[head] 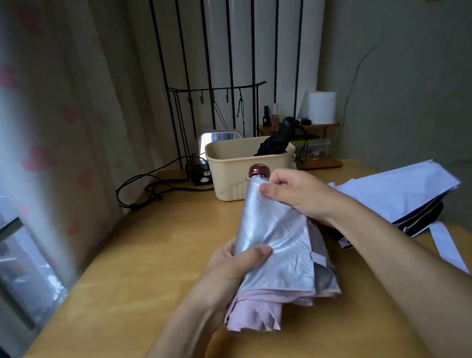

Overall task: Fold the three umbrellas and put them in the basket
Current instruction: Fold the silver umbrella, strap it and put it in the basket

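Observation:
I hold a collapsed umbrella (278,249) with a silver lining, pink outer cloth and a dark red tip over the wooden table (139,261). My left hand (237,267) grips its lower part. My right hand (296,193) pinches the silver cloth near the tip. A beige basket (227,162) stands just beyond, with a folded black umbrella (278,139) leaning in its right corner, handle up. A third umbrella (401,193), pale lilac with a black underside, lies loosely spread on the table at the right.
Black cables and a charger (200,173) lie left of the basket, a small mirror (219,137) behind it. A wooden shelf (320,143) with bottles and a paper roll stands at the back right. A curtain (40,139) and window run along the left.

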